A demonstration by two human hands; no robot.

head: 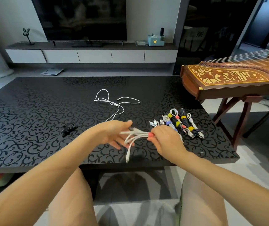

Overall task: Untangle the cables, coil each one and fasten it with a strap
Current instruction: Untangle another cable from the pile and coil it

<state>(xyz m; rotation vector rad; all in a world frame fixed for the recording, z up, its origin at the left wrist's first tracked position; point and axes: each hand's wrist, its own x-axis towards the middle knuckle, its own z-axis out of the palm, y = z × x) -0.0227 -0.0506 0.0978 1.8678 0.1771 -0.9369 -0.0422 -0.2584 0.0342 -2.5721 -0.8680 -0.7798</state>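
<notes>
Black table (pixel 32 111) has a loose white cable (pixel 114 103) in its middle. Over its front edge the right hand (pixel 164 141) pinches a coil (pixel 135 136) that looks soft and light at its red strap (pixel 151 135), likely the best spot to hold. The left hand (pixel 114 134) is blurry beside the loops; I cannot tell if it holds.

No word or number can be read with certainty. The one clear sign is a yellow cat-face emblem (pixel 155 41) on the front of a light-blue box (pixel 151 44), which stands on the shelf (pixel 98 46) under the television (pixel 81 18). A small mark (pixel 87 40) sits at the middle of the television's lower edge, too small to make out. The pale inlay panel (pixel 225 76) on the zither (pixel 212 93) beside the bench bears ornate figures; whether they are characters cannot be told. Dark marks on the floor scale (pixel 52 72) are blurred.
</notes>
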